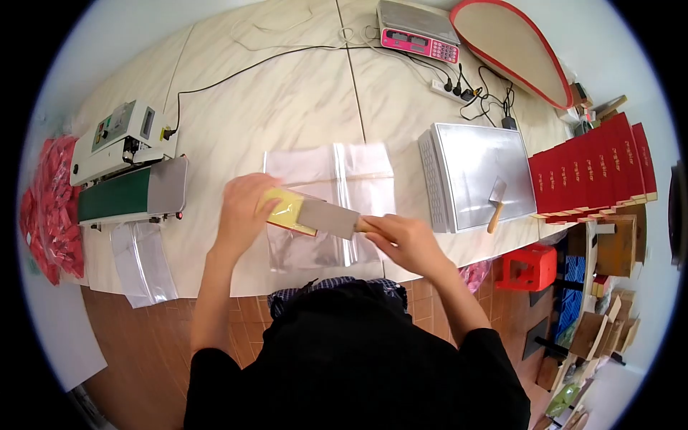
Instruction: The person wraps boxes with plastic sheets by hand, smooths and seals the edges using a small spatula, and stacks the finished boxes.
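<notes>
My left hand [244, 208] is closed around a yellow sleeve-like packet [285, 208] with a dark red edge, the thumb lying on its face. Closed on the wooden handle of a broad-bladed knife, like a cleaver [328, 218], my right hand [405, 240] is at the right. The grey blade overlaps or enters the packet's right end; I cannot tell which. Both are held over clear plastic bags [365, 168] lying on the marble-patterned table [279, 93].
At left stand a sealing machine with a green belt [115, 193] and red packets [54, 208]. To the right, a wooden-handled scraper [496, 201] lies on a metal box [476, 158] beside red boxes [588, 172]. Behind are a pink scale [419, 43] and cables.
</notes>
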